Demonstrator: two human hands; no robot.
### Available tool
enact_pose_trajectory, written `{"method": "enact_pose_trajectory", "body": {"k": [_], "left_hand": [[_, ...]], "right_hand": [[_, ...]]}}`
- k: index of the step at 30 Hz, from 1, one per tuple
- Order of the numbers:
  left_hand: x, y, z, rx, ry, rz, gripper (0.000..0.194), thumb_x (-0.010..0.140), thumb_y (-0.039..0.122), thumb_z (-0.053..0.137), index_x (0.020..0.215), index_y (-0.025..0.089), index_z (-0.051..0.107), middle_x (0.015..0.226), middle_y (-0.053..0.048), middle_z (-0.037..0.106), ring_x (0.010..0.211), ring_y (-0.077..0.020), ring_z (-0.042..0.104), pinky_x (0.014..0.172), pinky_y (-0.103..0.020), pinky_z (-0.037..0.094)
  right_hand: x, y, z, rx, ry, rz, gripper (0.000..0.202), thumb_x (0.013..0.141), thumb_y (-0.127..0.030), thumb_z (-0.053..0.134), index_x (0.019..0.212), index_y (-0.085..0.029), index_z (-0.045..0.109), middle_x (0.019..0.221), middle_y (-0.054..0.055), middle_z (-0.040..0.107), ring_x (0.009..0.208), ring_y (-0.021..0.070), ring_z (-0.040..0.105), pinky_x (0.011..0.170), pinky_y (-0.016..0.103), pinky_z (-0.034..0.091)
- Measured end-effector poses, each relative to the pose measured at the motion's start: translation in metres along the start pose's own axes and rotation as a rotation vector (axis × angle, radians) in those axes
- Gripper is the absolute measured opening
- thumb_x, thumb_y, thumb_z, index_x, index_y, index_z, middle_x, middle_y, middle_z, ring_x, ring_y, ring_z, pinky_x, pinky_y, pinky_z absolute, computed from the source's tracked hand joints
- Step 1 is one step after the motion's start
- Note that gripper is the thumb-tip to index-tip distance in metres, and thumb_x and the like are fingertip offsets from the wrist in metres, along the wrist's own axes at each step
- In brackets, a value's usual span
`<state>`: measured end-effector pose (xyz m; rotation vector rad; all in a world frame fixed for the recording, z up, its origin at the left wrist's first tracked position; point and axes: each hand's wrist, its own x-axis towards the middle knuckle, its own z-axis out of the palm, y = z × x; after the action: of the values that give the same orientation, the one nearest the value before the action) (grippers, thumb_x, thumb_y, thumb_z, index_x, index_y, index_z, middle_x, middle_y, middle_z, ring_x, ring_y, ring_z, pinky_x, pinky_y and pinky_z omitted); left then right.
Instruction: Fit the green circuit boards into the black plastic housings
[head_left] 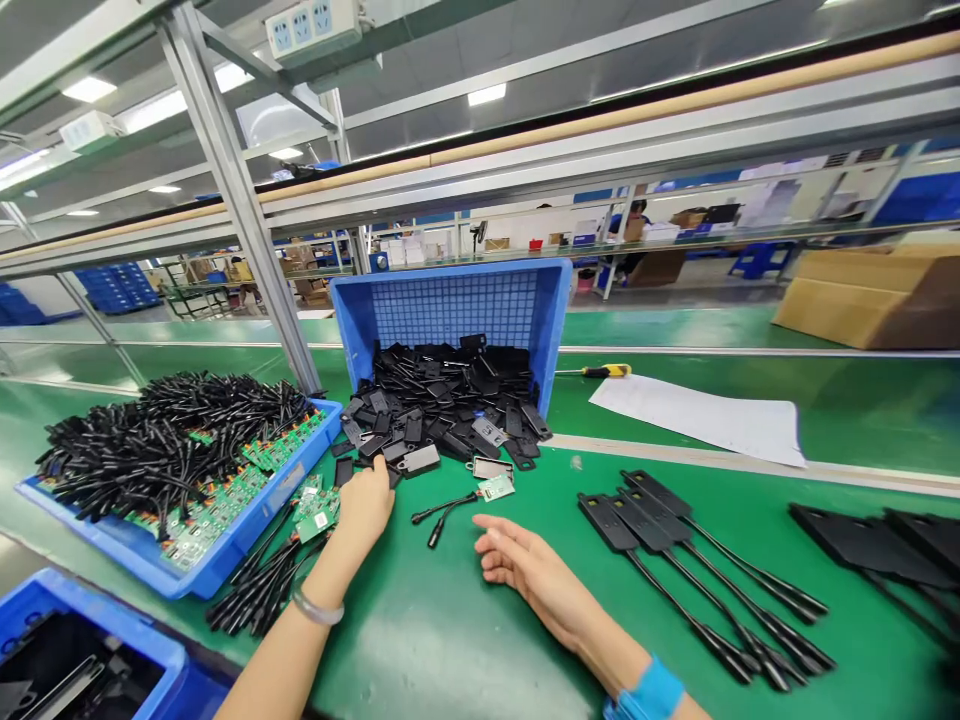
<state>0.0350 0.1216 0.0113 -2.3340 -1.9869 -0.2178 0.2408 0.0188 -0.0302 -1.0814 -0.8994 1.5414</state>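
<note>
My left hand [365, 503] reaches into the near edge of a spill of black plastic shells [442, 405], its fingers curled over a piece I cannot make out. My right hand [517, 560] rests on the green table, fingers loosely apart and holding nothing. Between the hands lies a small green circuit board with a black cable [465, 497]. The shells pour out of a blue crate tipped on its side [555, 310].
A blue tray [247, 530] of green boards with black cables stands at the left, with loose ones [262, 590] beside it. Assembled black units with cables [675, 540] lie at the right. A white sheet [705, 415], a yellow screwdriver [604, 371] and a cardboard box [862, 290] sit farther back.
</note>
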Motion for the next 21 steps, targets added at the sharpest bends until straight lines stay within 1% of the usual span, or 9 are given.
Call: {"method": "enact_pose_trajectory", "body": {"k": [2, 4, 5, 7, 10, 12, 15, 18, 21], "left_hand": [[0.0, 0.0, -0.006, -0.028, 0.041, 0.011, 0.041, 0.079, 0.016, 0.052, 0.118, 0.006, 0.049, 0.102, -0.022, 0.062, 0.088, -0.0339, 0.064, 0.071, -0.041, 0.049], [0.001, 0.005, -0.012, -0.193, 0.088, 0.059, 0.038, 0.08, 0.02, 0.051, 0.117, 0.01, 0.052, 0.107, -0.019, 0.062, 0.089, -0.0306, 0.064, 0.074, -0.04, 0.049], [0.003, 0.009, -0.014, -0.35, 0.078, 0.086, 0.036, 0.08, 0.022, 0.052, 0.115, 0.012, 0.053, 0.104, -0.016, 0.063, 0.086, -0.0277, 0.065, 0.073, -0.037, 0.049], [0.008, 0.02, -0.013, -0.799, -0.048, 0.093, 0.03, 0.077, 0.025, 0.059, 0.105, 0.015, 0.057, 0.089, -0.009, 0.066, 0.073, -0.0206, 0.065, 0.065, -0.03, 0.05], [0.014, 0.038, 0.001, -1.446, -0.321, -0.049, 0.025, 0.068, 0.024, 0.072, 0.088, 0.015, 0.058, 0.074, -0.002, 0.065, 0.054, -0.0106, 0.058, 0.048, -0.019, 0.045], [0.014, 0.047, 0.014, -1.614, -0.4, -0.117, 0.024, 0.07, 0.026, 0.073, 0.084, 0.013, 0.058, 0.076, -0.003, 0.065, 0.052, -0.0076, 0.056, 0.045, -0.016, 0.043], [0.007, 0.052, 0.029, -1.751, -0.481, -0.221, 0.025, 0.087, 0.035, 0.055, 0.086, 0.01, 0.06, 0.08, -0.009, 0.068, 0.055, -0.0087, 0.059, 0.051, -0.019, 0.049], [0.001, 0.05, 0.035, -1.974, -0.576, -0.345, 0.029, 0.092, 0.029, 0.047, 0.088, 0.005, 0.063, 0.085, -0.016, 0.069, 0.066, -0.0138, 0.065, 0.063, -0.025, 0.054], [-0.002, 0.049, 0.036, -2.057, -0.571, -0.347, 0.02, 0.088, 0.019, 0.054, 0.089, 0.003, 0.066, 0.084, -0.016, 0.07, 0.073, -0.017, 0.067, 0.072, -0.028, 0.055]], "right_hand": [[0.006, 0.002, -0.005, -0.243, 0.044, -0.104, 0.04, 0.079, -0.044, 0.061, 0.11, -0.018, 0.061, 0.078, 0.003, 0.058, 0.066, 0.0147, 0.055, 0.061, 0.029, 0.048], [0.012, 0.003, -0.008, -0.59, 0.103, -0.283, 0.038, 0.084, -0.037, 0.054, 0.117, -0.018, 0.059, 0.083, 0.005, 0.057, 0.071, 0.017, 0.054, 0.065, 0.031, 0.048], [0.015, 0.002, -0.009, -0.779, 0.135, -0.37, 0.039, 0.086, -0.033, 0.051, 0.122, -0.019, 0.056, 0.088, 0.006, 0.057, 0.077, 0.019, 0.054, 0.071, 0.034, 0.047], [0.018, -0.001, -0.008, -1.149, 0.185, -0.466, 0.044, 0.088, -0.03, 0.05, 0.132, -0.022, 0.05, 0.097, 0.01, 0.057, 0.088, 0.023, 0.053, 0.079, 0.038, 0.045], [0.02, -0.006, -0.004, -1.547, 0.204, -0.442, 0.045, 0.091, -0.039, 0.049, 0.134, -0.026, 0.047, 0.096, 0.011, 0.059, 0.088, 0.0255, 0.054, 0.075, 0.039, 0.045], [0.018, -0.009, -0.003, -1.656, 0.202, -0.428, 0.037, 0.093, -0.042, 0.045, 0.125, -0.026, 0.054, 0.095, 0.01, 0.06, 0.086, 0.0242, 0.057, 0.073, 0.035, 0.045], [0.013, -0.01, -0.004, -1.714, 0.216, -0.397, 0.028, 0.094, -0.041, 0.043, 0.103, -0.022, 0.062, 0.091, 0.009, 0.061, 0.082, 0.0219, 0.059, 0.07, 0.031, 0.043], [0.006, -0.011, -0.005, -1.781, 0.24, -0.306, 0.017, 0.093, -0.031, 0.048, 0.093, -0.022, 0.062, 0.087, 0.008, 0.062, 0.079, 0.0217, 0.06, 0.066, 0.029, 0.04], [0.0, -0.013, -0.007, -1.787, 0.264, -0.213, 0.014, 0.089, -0.015, 0.048, 0.092, -0.021, 0.061, 0.086, 0.007, 0.063, 0.073, 0.0193, 0.062, 0.062, 0.027, 0.037]]}}
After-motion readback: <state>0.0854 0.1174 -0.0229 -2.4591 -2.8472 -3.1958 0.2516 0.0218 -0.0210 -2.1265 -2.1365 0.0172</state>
